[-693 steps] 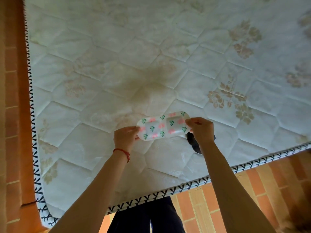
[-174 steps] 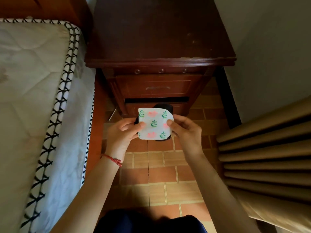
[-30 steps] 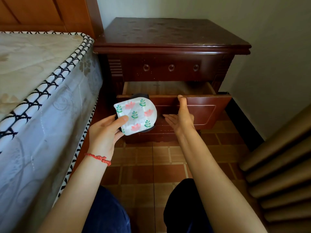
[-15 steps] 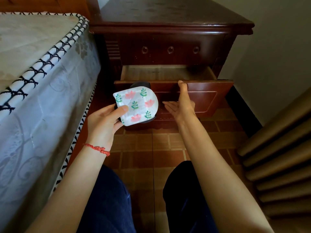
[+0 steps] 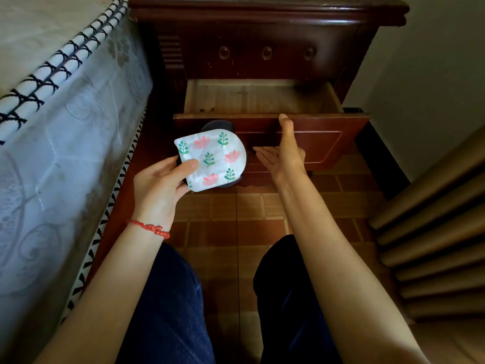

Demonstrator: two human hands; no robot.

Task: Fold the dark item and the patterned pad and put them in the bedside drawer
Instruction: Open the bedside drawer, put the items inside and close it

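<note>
My left hand (image 5: 160, 185) pinches a folded white pad (image 5: 212, 158) printed with pink flowers and green leaves; its thumb lies on top. A folded dark item (image 5: 218, 125) is stacked beneath the pad, with only its edges peeking out. Both hang in front of the open drawer (image 5: 328, 143) of the dark wooden bedside cabinet (image 5: 262, 35). The drawer's bare wood floor shows. My right hand (image 5: 284, 151) is at the drawer front: the thumb reaches its top edge and the straight fingers lie under the handle area.
The mattress (image 5: 52, 106) with black-and-white trim fills the left. A tan pleated curtain (image 5: 433, 232) hangs at the right, against a pale wall. Brown floor tiles and my knees in dark trousers are below.
The drawer has slid a little further out under my right hand. My left hand still holds the pad and the dark item in front of the drawer.
</note>
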